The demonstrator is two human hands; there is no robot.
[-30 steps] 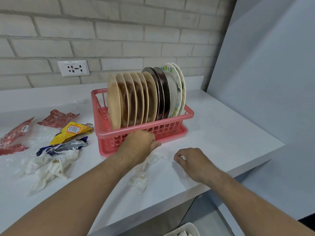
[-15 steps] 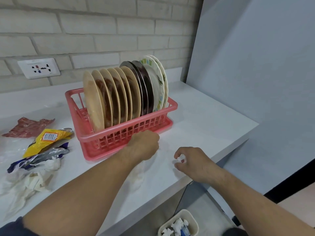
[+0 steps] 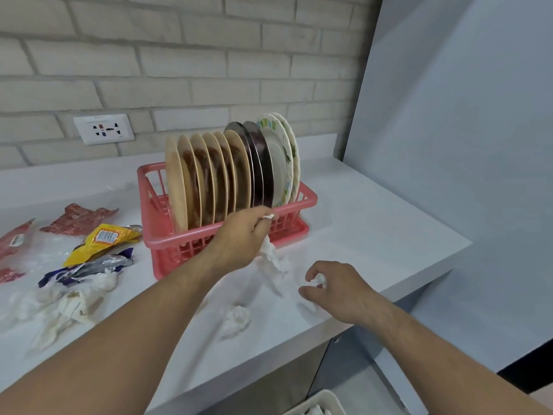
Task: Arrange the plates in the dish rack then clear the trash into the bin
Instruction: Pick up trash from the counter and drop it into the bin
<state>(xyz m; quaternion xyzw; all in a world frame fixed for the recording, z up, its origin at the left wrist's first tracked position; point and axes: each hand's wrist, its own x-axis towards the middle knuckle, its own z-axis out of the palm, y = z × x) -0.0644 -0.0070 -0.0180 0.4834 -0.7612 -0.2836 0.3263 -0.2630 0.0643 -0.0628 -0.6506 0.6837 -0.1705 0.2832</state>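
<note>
A pink dish rack [image 3: 309, 195] stands on the white counter [image 3: 374, 223] with several plates [image 3: 206, 178] upright in it: tan ones, dark ones and white patterned ones. My left hand [image 3: 239, 238] is raised just in front of the rack, shut on a white tissue [image 3: 270, 253] that hangs down from it. To the right, my right hand [image 3: 338, 290] rests on the counter with a small crumpled tissue [image 3: 317, 280] pinched in its fingers. Another crumpled tissue [image 3: 236, 320] lies loose near the counter's front edge.
Left of the rack lie a yellow wrapper [image 3: 101, 241], a silver-blue wrapper [image 3: 86, 269], red wrappers [image 3: 77, 218] and more crumpled tissues [image 3: 62, 304]. A white bin [image 3: 317, 405] with tissues sits on the floor below the counter edge. A grey wall panel [image 3: 449, 145] bounds the right side.
My left hand has lifted off the counter with a tissue hanging from it, uncovering another tissue below. My right hand has closed on a small tissue. The view shifted left.
</note>
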